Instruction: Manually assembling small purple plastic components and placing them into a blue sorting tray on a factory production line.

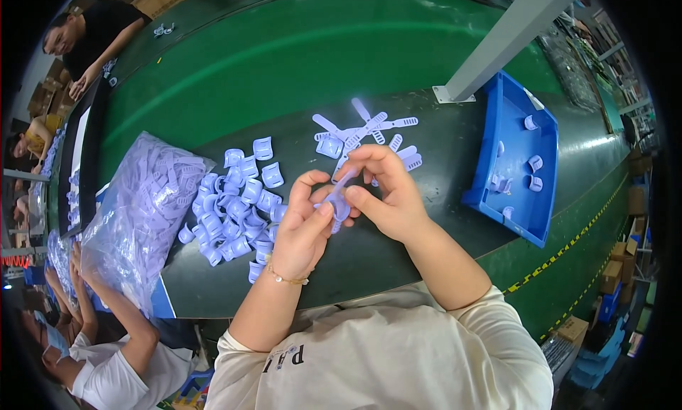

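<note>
In front of my body, both hands meet over the table's near edge. My left hand (pixel 302 229) is closed on a curved lavender plastic piece (pixel 341 207), its thumb pressed along the side. Between the thumb and fingers of my right hand (pixel 391 197) is a slotted lavender strap (pixel 346 178) that touches the curved piece. Fingers partly hide where the two meet. Just beyond my hands lie several loose straps (pixel 367 131), with a curved piece (pixel 329 146) among them. A heap of curved pieces (pixel 234 214) lies left of my left hand.
A clear plastic bag (pixel 153 190) full of straps lies left of the heap. At right, a blue bin (pixel 490 158) holds several lavender pieces, near a grey metal post (pixel 501 44). A co-worker's arm (pixel 117 286) reaches to the bag; another person (pixel 99 37) sits far left.
</note>
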